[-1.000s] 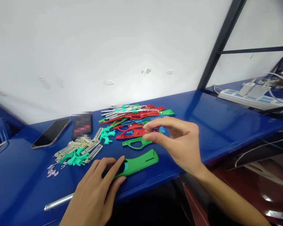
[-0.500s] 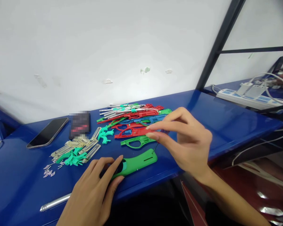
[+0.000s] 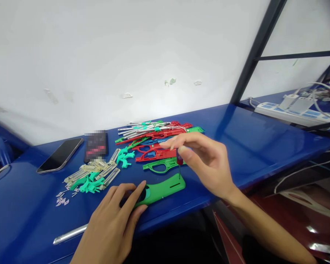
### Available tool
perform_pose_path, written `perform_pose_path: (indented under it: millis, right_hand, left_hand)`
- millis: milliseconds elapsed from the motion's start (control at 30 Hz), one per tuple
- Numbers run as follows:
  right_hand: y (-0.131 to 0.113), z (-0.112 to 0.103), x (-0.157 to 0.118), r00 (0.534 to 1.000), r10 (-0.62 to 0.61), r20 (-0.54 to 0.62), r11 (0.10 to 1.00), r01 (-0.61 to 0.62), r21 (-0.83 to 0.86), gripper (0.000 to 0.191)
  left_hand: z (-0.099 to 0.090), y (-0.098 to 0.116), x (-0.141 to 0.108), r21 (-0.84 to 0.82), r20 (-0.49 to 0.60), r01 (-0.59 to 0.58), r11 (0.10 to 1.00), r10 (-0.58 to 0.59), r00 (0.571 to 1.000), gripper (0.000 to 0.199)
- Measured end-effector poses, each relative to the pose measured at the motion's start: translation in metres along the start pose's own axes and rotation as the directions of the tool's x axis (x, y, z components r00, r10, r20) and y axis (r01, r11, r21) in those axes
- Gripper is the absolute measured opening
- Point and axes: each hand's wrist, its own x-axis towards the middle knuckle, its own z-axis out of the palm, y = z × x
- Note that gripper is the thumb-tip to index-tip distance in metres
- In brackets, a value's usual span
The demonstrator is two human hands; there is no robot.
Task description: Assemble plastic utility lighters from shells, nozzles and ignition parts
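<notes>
Blue table [image 3: 236, 146], one green handle [image 3: 162, 190] near its front edge, slotted end toward the right. Left hand [image 3: 110, 220] clasped over the other end; silver tube [image 3: 70, 234] emerges beyond it, in line with the handle, join hidden. Right hand [image 3: 211, 165] at the screwdriver [image 3: 179, 160], thumb by its grip, fingers stretched past; cannot tell whether they pinch it. Screwdriver near upright, tip at the slotted end. Handle looks closed, so work at that end seems unfinished; how far the screw sits, cannot tell. Behind, red, green and blue handle halves [image 3: 147, 158] lie open in a heap; teal triggers [image 3: 90, 183], clear tubes [image 3: 107, 171] and tiny pale bits [image 3: 61, 200] lie loose, apart from any handle
</notes>
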Motion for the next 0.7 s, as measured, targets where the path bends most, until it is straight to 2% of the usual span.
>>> perform_pose_path:
  millis: [133,267,400,533,600,700]
  right_hand:
    - [-0.002,-0.004,0.002,0.986,-0.062,-0.156,0.989,0.041,-0.139,0.021]
    - [-0.002,-0.005,0.000,0.986,-0.009,-0.168,0.987,-0.019,-0.159,0.010]
    - [0.003,-0.005,0.000,0.976,-0.020,-0.217,0.976,-0.028,-0.215,0.005]
    - [0.002,-0.005,0.000,0.980,-0.020,-0.198,0.993,-0.003,-0.117,0.011]
    - [-0.003,-0.006,-0.001,0.987,-0.028,-0.158,0.989,0.005,-0.145,0.013]
    - [-0.013,-0.009,-0.004,0.999,-0.025,0.039,0.969,0.034,-0.243,0.015]
  left_hand:
    - [0.001,0.000,0.001,0.001,-0.001,-0.006,1.000,0.006,1.000,0.044]
    - [0.002,0.000,0.000,0.016,-0.018,-0.012,1.000,0.012,1.000,0.043]
    - [0.001,0.001,-0.002,0.029,-0.021,-0.012,1.000,0.012,1.000,0.042]
    - [0.001,0.001,-0.001,0.025,-0.015,-0.009,1.000,0.009,1.000,0.042]
    - [0.001,0.001,0.000,0.024,-0.017,-0.005,1.000,0.005,1.000,0.042]
    - [0.002,0.002,0.001,0.016,-0.020,0.002,1.000,-0.002,1.000,0.041]
